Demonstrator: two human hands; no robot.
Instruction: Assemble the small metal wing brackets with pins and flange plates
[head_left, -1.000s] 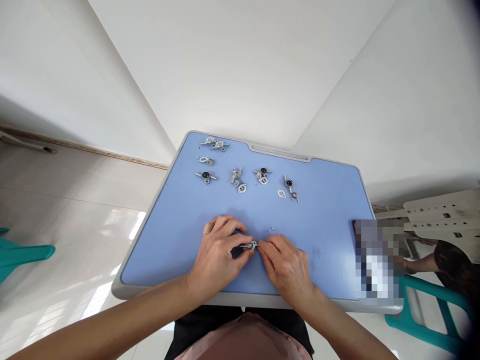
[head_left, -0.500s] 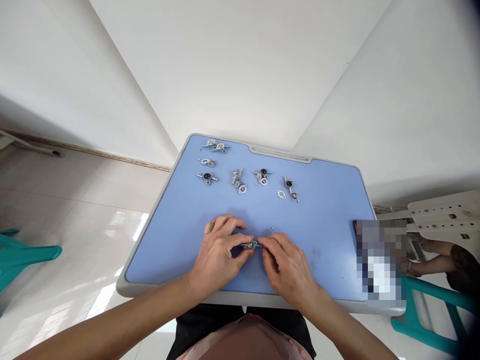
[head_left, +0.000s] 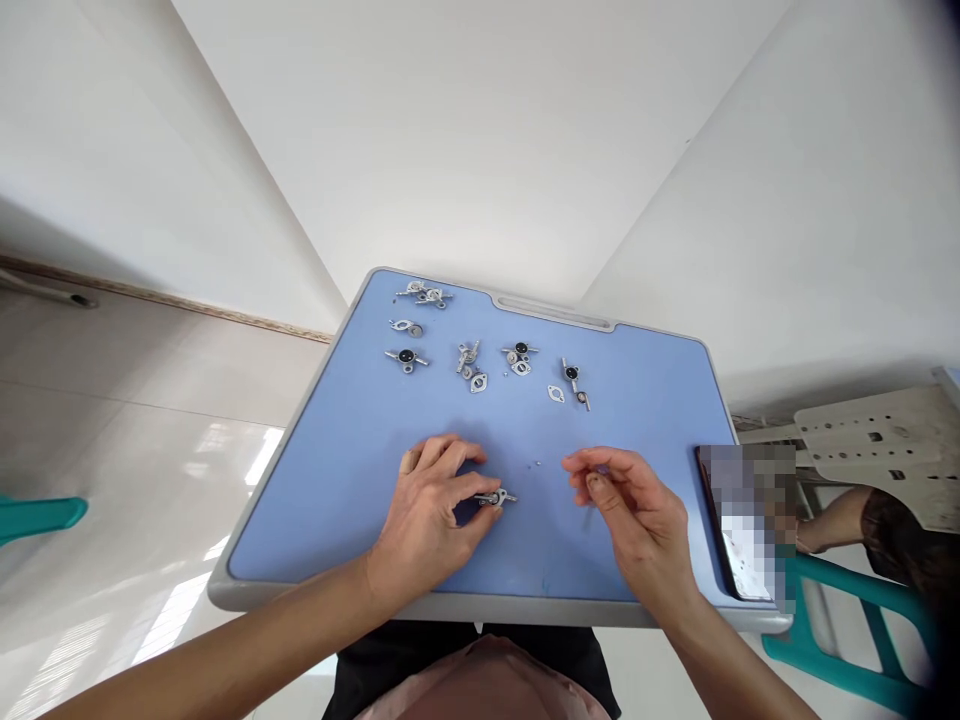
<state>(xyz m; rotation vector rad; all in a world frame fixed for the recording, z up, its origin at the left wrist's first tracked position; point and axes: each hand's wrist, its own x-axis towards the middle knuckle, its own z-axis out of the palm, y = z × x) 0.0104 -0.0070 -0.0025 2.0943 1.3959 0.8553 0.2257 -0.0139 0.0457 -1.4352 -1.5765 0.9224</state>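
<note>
Between thumb and index finger, my left hand (head_left: 435,500) pinches a small metal valve (head_left: 501,497) with thin pipe ends, low over the front half of the blue table (head_left: 337,500). Part of the valve is hidden by those fingers. To the right, my right hand (head_left: 634,505) is raised with its fingers curled and the thumb against them. A faint thin shape shows below its fingertips, too blurred to name. Two tiny metal pieces (head_left: 538,463) lie on the table between the hands.
Farther back lie several valve bodies, one with a black disc (head_left: 406,356), a flat oval plate (head_left: 556,394) and a cluster of metal parts (head_left: 433,297). A phone (head_left: 724,530), partly blurred, rests at the right edge. Beyond it are a green stool (head_left: 840,660) and another person's arm (head_left: 832,520).
My right hand has left the valve and moved right, turning with its fingers curled upward. My left hand still holds the valve. The view has shifted slightly.
</note>
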